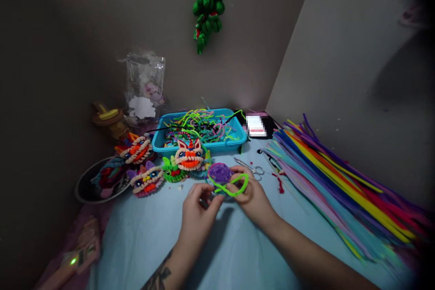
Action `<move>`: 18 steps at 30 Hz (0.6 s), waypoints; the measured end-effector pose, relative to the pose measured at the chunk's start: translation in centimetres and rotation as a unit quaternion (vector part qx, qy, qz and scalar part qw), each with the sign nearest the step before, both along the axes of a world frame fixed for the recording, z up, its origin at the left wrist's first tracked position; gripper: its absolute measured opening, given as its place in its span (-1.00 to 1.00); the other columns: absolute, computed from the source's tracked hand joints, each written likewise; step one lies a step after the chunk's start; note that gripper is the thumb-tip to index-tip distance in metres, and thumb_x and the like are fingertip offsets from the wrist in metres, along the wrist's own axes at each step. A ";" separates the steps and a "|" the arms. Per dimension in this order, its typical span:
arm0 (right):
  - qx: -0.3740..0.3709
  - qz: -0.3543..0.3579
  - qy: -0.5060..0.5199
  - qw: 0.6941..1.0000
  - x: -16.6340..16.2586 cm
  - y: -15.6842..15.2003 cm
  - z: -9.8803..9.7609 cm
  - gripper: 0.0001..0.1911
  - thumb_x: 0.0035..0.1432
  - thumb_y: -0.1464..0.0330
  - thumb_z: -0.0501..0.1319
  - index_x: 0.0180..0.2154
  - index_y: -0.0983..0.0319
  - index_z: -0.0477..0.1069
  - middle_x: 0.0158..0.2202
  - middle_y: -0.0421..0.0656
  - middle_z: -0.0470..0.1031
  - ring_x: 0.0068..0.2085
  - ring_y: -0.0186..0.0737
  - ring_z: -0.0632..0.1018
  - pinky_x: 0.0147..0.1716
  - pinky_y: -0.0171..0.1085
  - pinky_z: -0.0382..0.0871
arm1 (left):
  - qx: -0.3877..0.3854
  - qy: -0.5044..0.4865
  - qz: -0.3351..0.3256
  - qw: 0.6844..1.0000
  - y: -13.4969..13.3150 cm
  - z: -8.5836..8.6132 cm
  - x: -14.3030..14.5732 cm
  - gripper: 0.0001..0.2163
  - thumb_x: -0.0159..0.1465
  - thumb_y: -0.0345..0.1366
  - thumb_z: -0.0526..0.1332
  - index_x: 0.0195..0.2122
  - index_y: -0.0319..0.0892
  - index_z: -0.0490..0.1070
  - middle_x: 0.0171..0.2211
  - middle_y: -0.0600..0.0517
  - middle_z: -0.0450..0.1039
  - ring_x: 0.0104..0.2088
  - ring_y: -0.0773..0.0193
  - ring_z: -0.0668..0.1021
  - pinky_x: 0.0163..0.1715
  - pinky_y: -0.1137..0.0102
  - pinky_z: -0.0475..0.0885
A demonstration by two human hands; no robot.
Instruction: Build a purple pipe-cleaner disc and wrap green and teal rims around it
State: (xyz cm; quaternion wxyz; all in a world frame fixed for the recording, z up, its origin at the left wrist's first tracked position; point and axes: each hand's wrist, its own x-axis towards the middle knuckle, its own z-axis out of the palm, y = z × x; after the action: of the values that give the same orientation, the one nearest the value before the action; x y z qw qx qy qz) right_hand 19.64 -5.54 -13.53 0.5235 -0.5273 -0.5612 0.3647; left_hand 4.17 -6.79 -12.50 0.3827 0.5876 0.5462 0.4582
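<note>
Over the middle of the table, my right hand (pixel 249 195) grips a round purple coil of pipe cleaner (pixel 220 174) with a pinkish rim. A bright green pipe cleaner (pixel 244 183) loops out beside the coil, across the right fingers. My left hand (pixel 200 201) has thumb and forefinger closed at the lower left of the coil, by the green pipe cleaner's end; the exact contact is partly hidden. Small scissors (pixel 250 166) lie just behind my right hand. Left of the coil sit finished pipe-cleaner figures, among them an orange-and-cream lion head (pixel 189 157) and a green one (pixel 173 171).
A blue basket (pixel 200 148) of loose pipe-cleaner pieces stands at the back. Long coloured pipe cleaners (pixel 340 181) lie bundled along the right. On the left are a dark bowl (pixel 83 192) and a pink device (pixel 81 253) with a green light. A green ornament (pixel 208 9) hangs above.
</note>
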 end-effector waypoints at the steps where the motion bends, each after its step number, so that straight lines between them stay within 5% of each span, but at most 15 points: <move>1: -0.001 0.002 -0.006 1.000 0.0 0.0 0.0 -0.92 0.00 0.34 0.23 -0.47 0.21 0.38 -0.09 -0.06 0.31 -0.11 -0.12 0.45 -0.10 -0.17 0.34 | 0.007 0.022 -0.009 1.000 0.0 -0.1 0.0 -0.86 0.10 -0.22 0.28 -0.43 -0.19 0.42 -0.51 0.09 0.35 -0.53 0.34 0.40 -0.54 0.47 0.28; 11: -0.002 0.010 -0.018 1.000 0.1 0.4 -1.3 -0.86 0.02 0.38 0.20 -0.28 0.19 0.38 -0.11 -0.09 0.37 -0.21 -0.19 0.48 -0.16 -0.19 0.39 | 0.043 0.080 0.002 0.996 0.2 0.3 -0.5 -0.80 0.21 -0.23 0.17 -0.51 -0.19 0.41 -0.55 0.07 0.34 -0.51 0.30 0.40 -0.51 0.45 0.24; 14: 0.028 -0.023 -0.067 0.997 0.5 0.8 -1.3 -0.99 0.01 0.40 0.18 -0.43 0.20 0.37 -0.09 -0.05 0.36 -0.09 -0.09 0.45 -0.04 -0.10 0.32 | 0.057 0.077 0.015 0.995 0.2 0.5 -0.5 -0.80 0.21 -0.23 0.17 -0.52 -0.19 0.40 -0.56 0.08 0.34 -0.52 0.30 0.39 -0.53 0.45 0.24; 18: 0.064 -0.068 -0.096 0.991 1.5 1.3 -0.9 -0.93 0.03 0.36 0.17 -0.48 0.19 0.37 -0.11 -0.04 0.34 0.00 -0.04 0.41 0.00 -0.07 0.27 | 0.085 0.077 0.031 0.993 -0.1 1.1 -0.5 -0.80 0.20 -0.24 0.18 -0.54 -0.18 0.37 -0.57 0.09 0.32 -0.54 0.32 0.37 -0.54 0.46 0.23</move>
State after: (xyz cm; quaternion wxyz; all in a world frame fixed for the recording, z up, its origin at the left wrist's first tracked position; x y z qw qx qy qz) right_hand 21.10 -4.24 -14.40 0.5234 -0.5623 -0.5938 0.2395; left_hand 3.65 -6.85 -11.41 0.2733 0.6345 0.5511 0.4680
